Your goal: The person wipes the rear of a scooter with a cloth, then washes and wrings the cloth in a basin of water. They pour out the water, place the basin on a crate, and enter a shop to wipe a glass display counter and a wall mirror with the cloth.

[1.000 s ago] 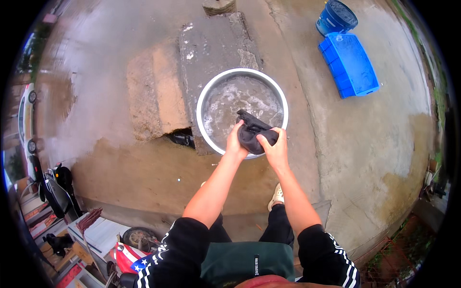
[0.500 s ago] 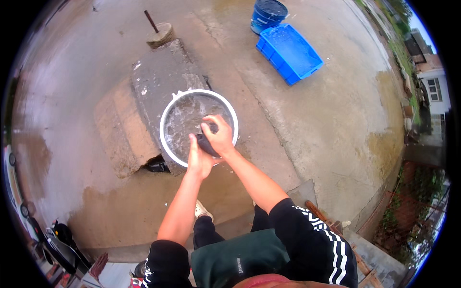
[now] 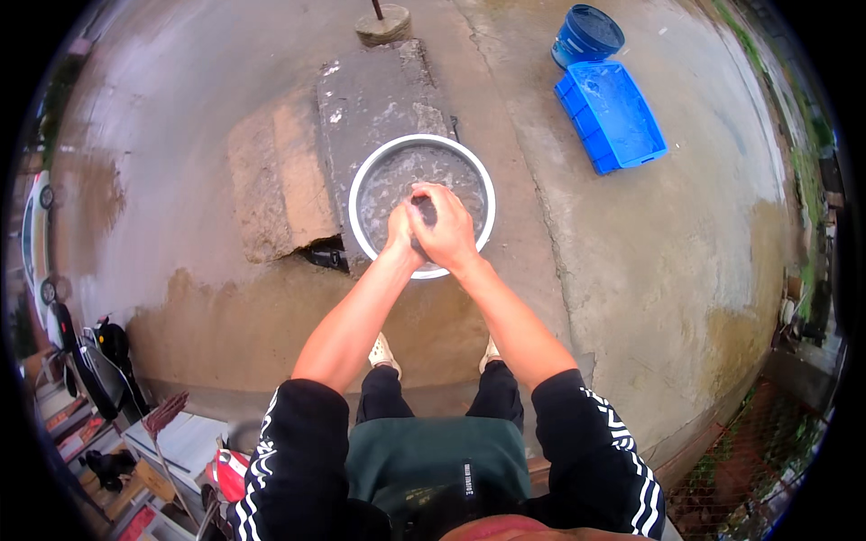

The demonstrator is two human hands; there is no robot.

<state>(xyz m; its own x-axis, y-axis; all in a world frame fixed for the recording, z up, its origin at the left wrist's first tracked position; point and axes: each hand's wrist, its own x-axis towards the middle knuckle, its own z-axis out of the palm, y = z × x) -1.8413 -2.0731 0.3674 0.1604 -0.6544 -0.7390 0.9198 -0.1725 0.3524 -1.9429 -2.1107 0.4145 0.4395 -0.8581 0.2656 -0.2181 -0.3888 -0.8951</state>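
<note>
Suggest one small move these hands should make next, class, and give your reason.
Perhaps a gentle squeeze of the dark cloth: the left hand and right hand already close around it from both sides, and the basin of foamy water beneath should catch any drips.

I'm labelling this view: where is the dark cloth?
In the head view, slightly above centre, the dark cloth shows between the left hand and right hand, over the round basin.

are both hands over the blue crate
No, the left hand and right hand hold a dark item together over the round basin.
</note>
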